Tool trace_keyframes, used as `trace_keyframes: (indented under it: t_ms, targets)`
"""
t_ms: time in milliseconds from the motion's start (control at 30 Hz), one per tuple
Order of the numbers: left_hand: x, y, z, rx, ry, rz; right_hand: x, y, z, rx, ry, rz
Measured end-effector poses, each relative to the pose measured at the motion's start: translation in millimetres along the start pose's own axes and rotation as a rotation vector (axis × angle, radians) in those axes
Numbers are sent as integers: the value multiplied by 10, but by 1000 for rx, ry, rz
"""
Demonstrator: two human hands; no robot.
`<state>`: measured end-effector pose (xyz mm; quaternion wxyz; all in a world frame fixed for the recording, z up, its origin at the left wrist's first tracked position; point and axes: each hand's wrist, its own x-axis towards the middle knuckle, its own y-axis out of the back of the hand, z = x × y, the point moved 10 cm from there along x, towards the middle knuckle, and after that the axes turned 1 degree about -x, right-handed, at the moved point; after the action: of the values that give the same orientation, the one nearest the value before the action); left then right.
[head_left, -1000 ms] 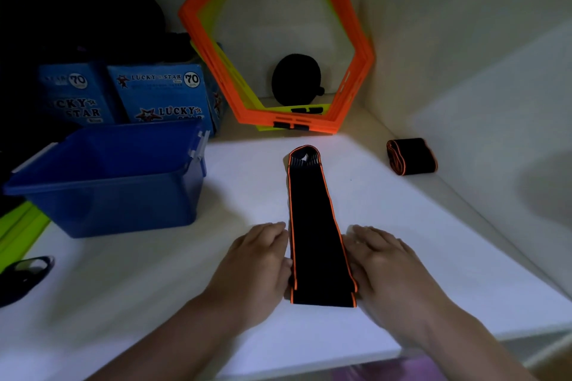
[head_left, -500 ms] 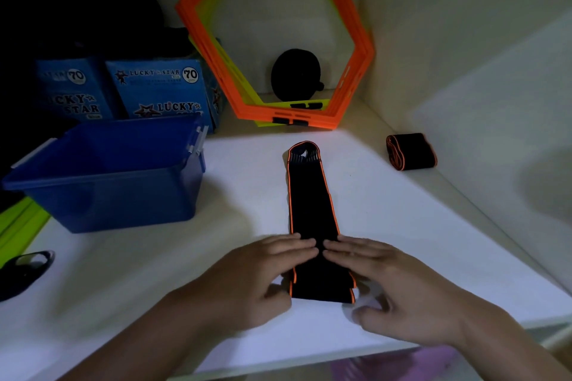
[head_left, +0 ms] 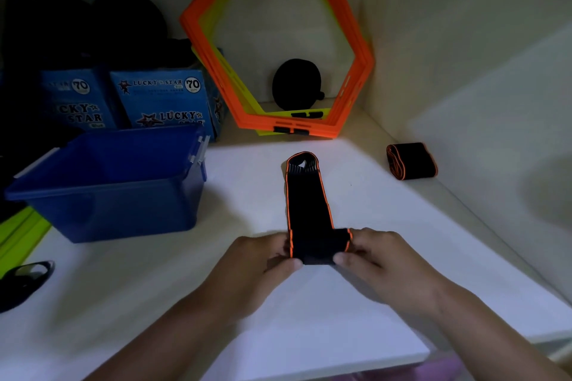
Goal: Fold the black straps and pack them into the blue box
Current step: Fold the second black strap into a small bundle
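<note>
A long black strap with orange edges (head_left: 306,198) lies lengthwise on the white shelf, its near end turned over into a short fold. My left hand (head_left: 263,260) pinches the left side of that fold and my right hand (head_left: 371,254) pinches the right side. A second black strap (head_left: 411,161), folded into a compact bundle, rests near the right wall. The blue box (head_left: 102,192) stands open at the left and looks empty inside.
Orange and yellow hexagon frames (head_left: 275,49) lean against the back wall with a round black pouch (head_left: 297,83) behind them. Blue Lucky Star cartons (head_left: 161,99) stand behind the box. A dark object (head_left: 24,281) and green bars (head_left: 18,235) lie at the far left.
Both hands went from lying flat beside the strap's near end to gripping it. The near end has been folded over away from me, so the strap looks shorter.
</note>
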<state>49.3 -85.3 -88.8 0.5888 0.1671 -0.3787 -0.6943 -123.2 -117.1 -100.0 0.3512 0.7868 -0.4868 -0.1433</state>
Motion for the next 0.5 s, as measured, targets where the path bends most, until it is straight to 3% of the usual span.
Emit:
trace_keyframes:
  t_ms: [233, 500]
  targets:
    - [137, 111, -147, -66, 162, 143, 206, 60, 136, 107, -70, 87]
    - [255, 98, -255, -60, 273, 182, 332, 95, 204, -32, -164, 184]
